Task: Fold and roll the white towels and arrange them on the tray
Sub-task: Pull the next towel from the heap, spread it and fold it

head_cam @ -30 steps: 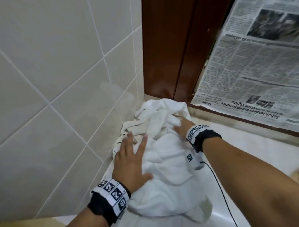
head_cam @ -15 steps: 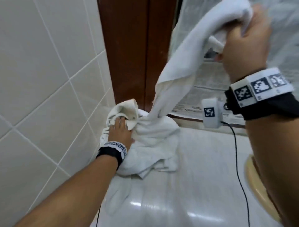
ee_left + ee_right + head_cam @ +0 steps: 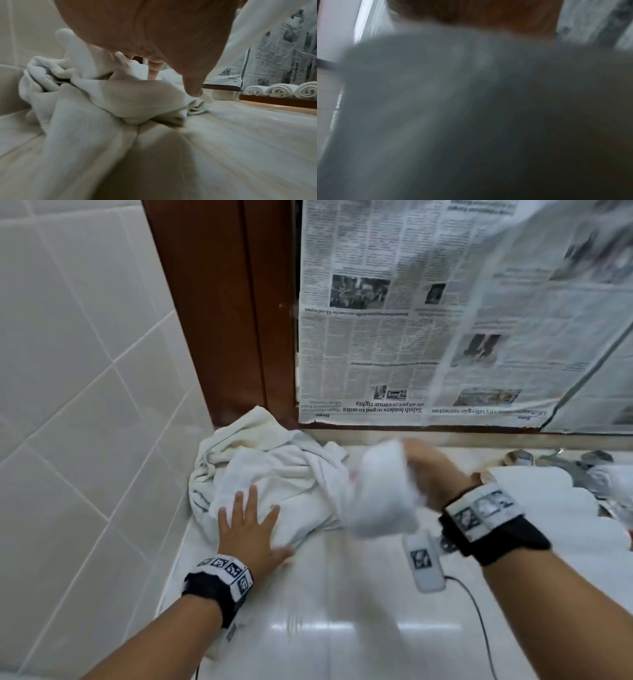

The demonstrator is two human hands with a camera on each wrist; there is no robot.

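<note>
A heap of crumpled white towels (image 3: 274,470) lies in the counter's back left corner. My left hand (image 3: 246,518) lies flat on its front part with fingers spread; in the left wrist view its fingers (image 3: 193,86) press into the heap (image 3: 102,102). My right hand (image 3: 418,470), blurred by motion, grips one white towel (image 3: 380,491) bunched just right of the heap, low over the counter. The right wrist view shows only blurred white cloth (image 3: 436,94). Several rolled towels (image 3: 278,90) sit in a row on the wooden tray (image 3: 274,100) at the right.
A tiled wall (image 3: 85,388) closes the left side. A brown wooden frame (image 3: 222,302) and a newspaper-covered panel (image 3: 394,337) stand behind. A chrome tap (image 3: 561,460) sits at the back right. The glossy white counter (image 3: 342,611) runs toward me.
My right hand has dropped from high above to counter level, bringing the towel down with it. My left hand has gone from clutching the heap to lying flat on it.
</note>
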